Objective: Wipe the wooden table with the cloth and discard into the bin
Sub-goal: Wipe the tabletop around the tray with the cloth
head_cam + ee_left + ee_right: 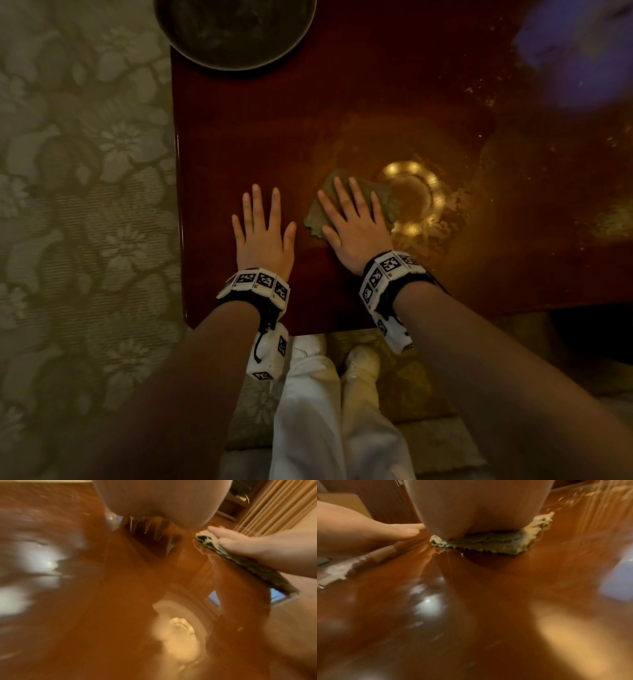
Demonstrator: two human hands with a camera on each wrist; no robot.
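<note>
Step in hand: wiping, judged from the cloth flat on the wood under a hand.
Right hand (354,228): fingers straight and spread, palm pressing the cloth (317,219) down; it grasps nothing.
Left hand (263,234): released, flat on the bare table just left of the cloth, fingers straight; it looks like a brace.
Cloth: a greenish, ragged-edged piece, lying near the near edge of the wooden table (342,102), about midway across; most of it is hidden under the right palm.
Dirt: yellowish dust and specks (479,96) lie to the right and far right of the cloth; a bright ring of lamp reflection (414,198) sits just right of it.
Bin: a round dark container (234,31) at the far left corner may be it; I cannot tell for sure.
Blue blur: something blue (579,51) at the far right, too smeared to name.
Doing it well: keep the palm flat so the whole cloth bears on the wood, sweep from the dusty right side in overlapping strokes toward one spot, and gather the grit inside the cloth before lifting, so none spills on the way to the bin.
Risk: a glossy surface lets the cloth skid out from under straight fingers.
</note>
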